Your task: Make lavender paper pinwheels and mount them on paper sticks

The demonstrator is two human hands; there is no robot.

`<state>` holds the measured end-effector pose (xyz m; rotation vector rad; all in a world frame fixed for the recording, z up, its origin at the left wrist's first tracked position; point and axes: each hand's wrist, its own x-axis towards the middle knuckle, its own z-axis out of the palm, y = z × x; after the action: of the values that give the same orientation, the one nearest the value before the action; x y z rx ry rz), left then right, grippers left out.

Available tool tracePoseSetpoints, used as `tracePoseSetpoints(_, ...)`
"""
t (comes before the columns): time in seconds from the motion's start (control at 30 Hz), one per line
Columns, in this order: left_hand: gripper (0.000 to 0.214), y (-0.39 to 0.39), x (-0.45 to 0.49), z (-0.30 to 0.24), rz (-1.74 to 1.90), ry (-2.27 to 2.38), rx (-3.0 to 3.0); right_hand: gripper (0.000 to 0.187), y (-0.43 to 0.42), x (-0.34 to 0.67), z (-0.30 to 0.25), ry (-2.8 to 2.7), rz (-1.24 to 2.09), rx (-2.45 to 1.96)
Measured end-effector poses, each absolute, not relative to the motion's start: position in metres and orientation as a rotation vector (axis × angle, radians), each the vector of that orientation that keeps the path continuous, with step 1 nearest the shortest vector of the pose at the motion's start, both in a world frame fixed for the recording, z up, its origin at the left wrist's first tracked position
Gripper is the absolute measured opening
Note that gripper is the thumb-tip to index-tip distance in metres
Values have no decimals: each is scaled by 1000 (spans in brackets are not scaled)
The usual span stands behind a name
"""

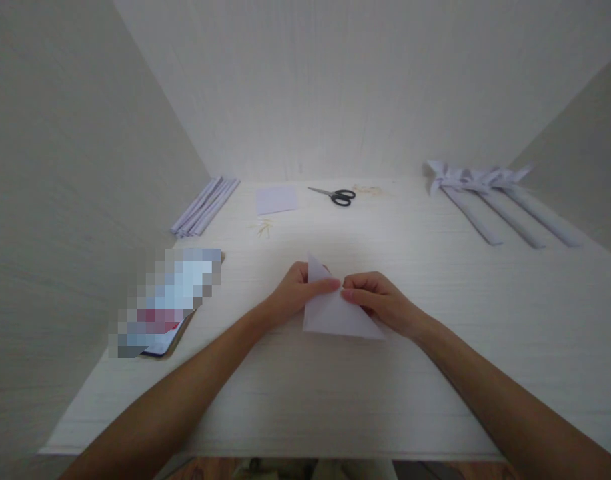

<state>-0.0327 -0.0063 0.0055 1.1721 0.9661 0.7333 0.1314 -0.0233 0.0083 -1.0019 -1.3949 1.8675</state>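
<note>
A white sheet of paper (335,318), folded into a triangle, is held above the middle of the table. My left hand (301,288) grips it from the left, thumb on top and fingers behind the sheet. On the right, my right hand (378,298) pinches the slanting edge between thumb and fingers. Both thumb tips almost meet near the middle of that edge. One corner of the paper points up beside my left fingers. Most of the left fingers are hidden behind the paper.
Black-handled scissors (341,197) lie at the back beside a pale paper square (277,199). Rolled paper sticks (205,207) rest back left, above a partly blurred phone (173,340). Several paper sticks with folded tops (515,207) lie back right. Yellowish strands (265,228) are nearby. Walls enclose the table.
</note>
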Motion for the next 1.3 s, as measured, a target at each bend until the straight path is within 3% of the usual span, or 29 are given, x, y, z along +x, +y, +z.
tracePoseSetpoints(0.47,26,-9,-25,6,937,980,866,24,-18,133,9,-1307,1816,-1027)
tracePoseSetpoints(0.7,19,20,-61,12,1503,1073,628,29,-12,158,11,-1083,1601,-825)
tracePoseSetpoints(0.87,24,8,-44,8,1396,1090,710,16,-7,146,7,-1081,1445,-976)
tracePoseSetpoints(1.1,21,0,-30,-5,1293,1152,916,20,-13,135,1,-1310,1251,-1202)
tracePoseSetpoints(1.3,17,6,-41,-5,1225,1027,1044,26,-9,146,3,-1111,1589,-1026)
